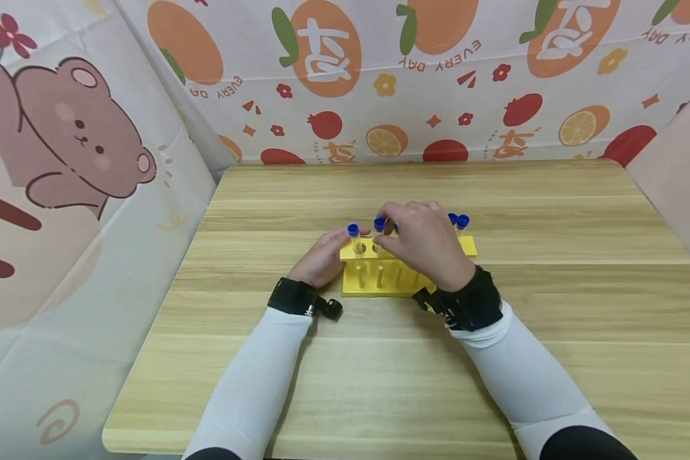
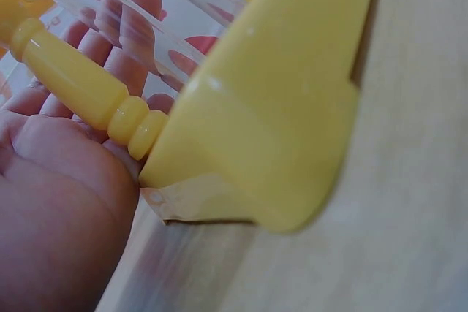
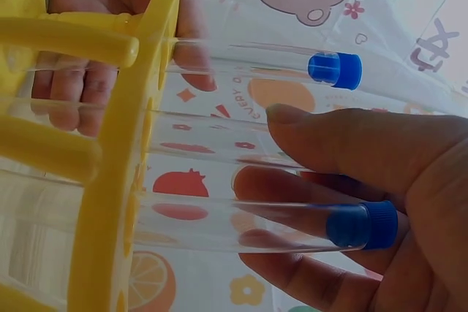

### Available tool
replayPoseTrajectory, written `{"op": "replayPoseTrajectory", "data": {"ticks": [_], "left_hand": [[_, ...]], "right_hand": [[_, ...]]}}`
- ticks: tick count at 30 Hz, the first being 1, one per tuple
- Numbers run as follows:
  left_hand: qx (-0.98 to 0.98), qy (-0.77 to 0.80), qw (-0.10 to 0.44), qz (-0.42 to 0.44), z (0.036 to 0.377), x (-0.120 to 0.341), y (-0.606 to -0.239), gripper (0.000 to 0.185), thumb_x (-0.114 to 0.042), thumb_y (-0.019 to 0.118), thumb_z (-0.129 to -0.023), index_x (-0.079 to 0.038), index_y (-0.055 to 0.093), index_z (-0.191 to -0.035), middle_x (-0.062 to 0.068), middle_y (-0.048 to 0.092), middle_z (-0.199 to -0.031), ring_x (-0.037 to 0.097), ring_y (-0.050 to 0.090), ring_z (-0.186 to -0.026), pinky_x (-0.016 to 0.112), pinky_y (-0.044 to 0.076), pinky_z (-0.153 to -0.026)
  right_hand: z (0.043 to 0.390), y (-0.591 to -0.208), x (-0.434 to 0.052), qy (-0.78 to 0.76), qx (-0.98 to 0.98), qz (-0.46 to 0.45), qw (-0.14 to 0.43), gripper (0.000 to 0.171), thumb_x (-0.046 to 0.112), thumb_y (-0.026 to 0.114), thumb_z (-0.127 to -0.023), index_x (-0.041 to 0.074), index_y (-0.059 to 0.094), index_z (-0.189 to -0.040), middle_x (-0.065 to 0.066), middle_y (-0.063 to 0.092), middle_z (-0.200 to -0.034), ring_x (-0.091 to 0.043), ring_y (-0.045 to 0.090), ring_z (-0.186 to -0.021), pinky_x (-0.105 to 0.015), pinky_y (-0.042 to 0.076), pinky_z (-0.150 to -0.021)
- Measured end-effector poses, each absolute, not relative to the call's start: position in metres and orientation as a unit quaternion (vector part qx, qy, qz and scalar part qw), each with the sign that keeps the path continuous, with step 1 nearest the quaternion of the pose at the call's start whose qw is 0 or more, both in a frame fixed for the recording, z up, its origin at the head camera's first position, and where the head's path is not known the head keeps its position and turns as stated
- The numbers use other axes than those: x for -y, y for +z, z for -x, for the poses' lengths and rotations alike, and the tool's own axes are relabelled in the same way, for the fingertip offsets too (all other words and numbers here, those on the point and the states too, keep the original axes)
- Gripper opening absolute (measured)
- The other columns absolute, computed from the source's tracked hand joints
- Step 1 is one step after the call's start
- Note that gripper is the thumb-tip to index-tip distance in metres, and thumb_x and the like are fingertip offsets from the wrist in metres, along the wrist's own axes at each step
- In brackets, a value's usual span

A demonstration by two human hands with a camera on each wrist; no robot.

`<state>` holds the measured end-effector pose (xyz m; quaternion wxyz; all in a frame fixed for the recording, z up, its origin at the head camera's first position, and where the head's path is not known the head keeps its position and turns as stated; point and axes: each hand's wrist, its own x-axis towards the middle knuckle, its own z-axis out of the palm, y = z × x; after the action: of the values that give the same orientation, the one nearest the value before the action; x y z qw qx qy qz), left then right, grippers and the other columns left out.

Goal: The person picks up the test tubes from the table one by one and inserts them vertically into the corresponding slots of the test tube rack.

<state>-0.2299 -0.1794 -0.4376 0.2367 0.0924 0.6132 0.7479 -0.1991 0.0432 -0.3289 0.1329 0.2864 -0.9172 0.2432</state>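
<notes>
the yellow plastic test-tube rack (image 1: 405, 265) stands mid-tabletop (image 1: 494, 383), already carrying several clear tubes with blue caps; the leftmost capped tube (image 1: 354, 237) sits in its hole, and more caps show at the rack's right end (image 1: 459, 221). the right hand (image 1: 422, 246), above the rack, pinches a clear blue-capped tube (image 3: 292, 221) that is partly through a hole, so seating looks unfinished. the left hand (image 1: 324, 259) rests with straight fingers against the rack's left end, steadying it. only the right wrist view shows thumb and fingers curled on the tube; the left wrist view shows the rack's foot (image 2: 278, 180) on the wood.
</notes>
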Motion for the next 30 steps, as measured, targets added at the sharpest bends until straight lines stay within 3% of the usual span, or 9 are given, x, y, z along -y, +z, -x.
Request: {"op": "replayPoseTrajectory", "data": {"ticks": [11, 19, 30], "left_hand": [[-0.612, 0.75, 0.233, -0.098, 0.229, 0.1791, -0.4371, 0.03, -0.043, 0.047, -0.102, -0.028, 0.067, -0.117, 0.006, 0.041, -0.152, 0.026, 0.027, -0.144, 0.057, 0.009, -0.117], [-0.605, 0.755, 0.233, -0.098, 0.2297, 0.1788, -0.438, 0.031, -0.048, 0.052, -0.099, -0.027, 0.067, -0.115, 0.005, 0.046, -0.146, 0.025, 0.036, -0.137, 0.052, 0.02, -0.115], [-0.609, 0.75, 0.235, -0.105, 0.2298, 0.1787, -0.4364, 0.031, -0.043, 0.046, -0.102, -0.027, 0.067, -0.117, 0.005, 0.045, -0.149, 0.025, 0.033, -0.14, 0.054, 0.017, -0.116]], "right_hand": [[0.1985, -0.3275, -0.044, 0.23, 0.919, -0.296, 0.125, 0.028, 0.03, 0.08, -0.081, 0.013, 0.074, -0.102, 0.002, 0.072, -0.081, -0.02, 0.061, -0.076, -0.038, 0.042, -0.078], [0.1978, -0.3261, -0.044, 0.226, 0.919, -0.301, 0.116, 0.033, 0.032, 0.082, -0.079, 0.013, 0.074, -0.104, 0.001, 0.073, -0.082, -0.021, 0.062, -0.079, -0.039, 0.041, -0.077], [0.1972, -0.3244, -0.0456, 0.227, 0.915, -0.309, 0.124, 0.037, 0.032, 0.083, -0.078, 0.015, 0.074, -0.109, 0.001, 0.073, -0.083, -0.021, 0.061, -0.079, -0.036, 0.044, -0.075]]}}
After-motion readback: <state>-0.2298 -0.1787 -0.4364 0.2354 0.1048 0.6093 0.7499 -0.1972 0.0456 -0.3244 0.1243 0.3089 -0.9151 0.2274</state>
